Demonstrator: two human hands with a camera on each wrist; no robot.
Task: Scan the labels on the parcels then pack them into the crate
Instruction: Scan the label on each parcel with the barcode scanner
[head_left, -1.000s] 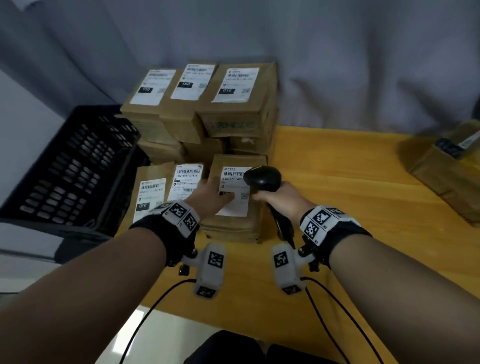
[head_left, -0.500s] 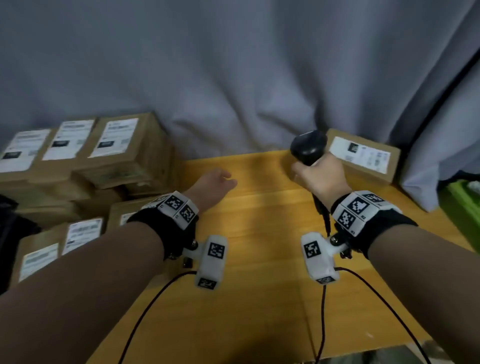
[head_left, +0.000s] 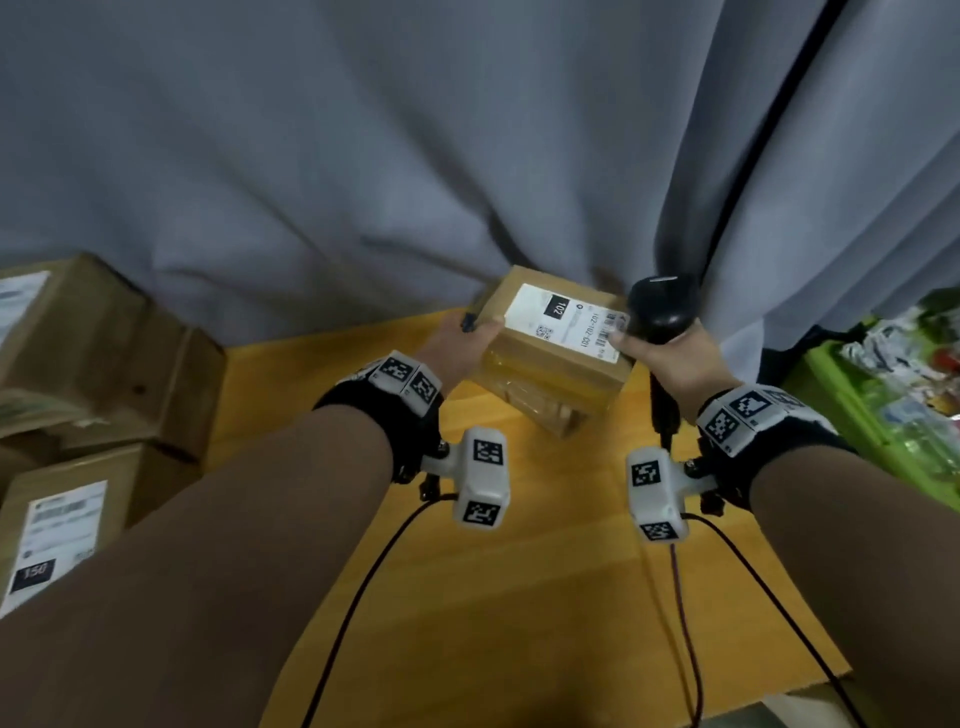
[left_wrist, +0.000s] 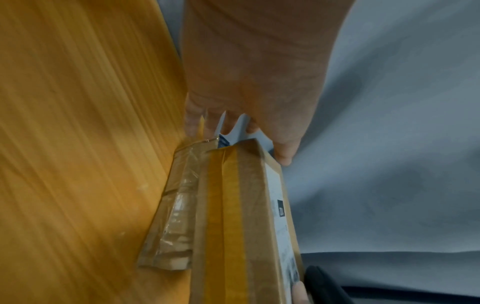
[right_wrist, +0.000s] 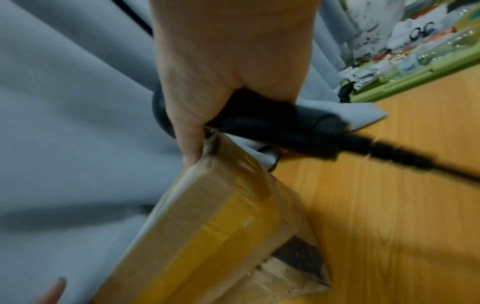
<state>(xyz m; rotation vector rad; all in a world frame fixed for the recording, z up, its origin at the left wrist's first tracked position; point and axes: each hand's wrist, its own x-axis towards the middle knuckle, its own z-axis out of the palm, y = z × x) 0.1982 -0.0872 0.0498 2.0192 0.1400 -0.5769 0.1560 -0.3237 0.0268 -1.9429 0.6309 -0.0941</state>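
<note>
A brown cardboard parcel (head_left: 550, 358) with a white label marked 102 sits at the far edge of the wooden table (head_left: 519, 597), against the curtain. My left hand (head_left: 460, 340) grips its left end, thumb on the top edge and fingers (left_wrist: 226, 123) round the end of the parcel (left_wrist: 233, 205). My right hand (head_left: 670, 358) holds a black scanner (head_left: 662, 306) by the handle, and its thumb touches the parcel's right end by the barcode. The right wrist view shows that hand (right_wrist: 228, 82), scanner (right_wrist: 272, 123) and parcel (right_wrist: 207, 226). A clear-taped box lies directly beneath. The crate is out of view.
Stacks of labelled parcels (head_left: 93, 353) stand at the table's left, one marked 150 (head_left: 62, 525) nearest me. A green bin (head_left: 883, 395) full of packets stands right of the table. A grey curtain (head_left: 415, 156) hangs close behind. The scanner's cable (right_wrist: 402, 156) trails back over the table.
The view has swung right, away from the stacks and crate. My left hand reached forward and took hold of the 102 parcel. My right hand brought the scanner to its right end.
</note>
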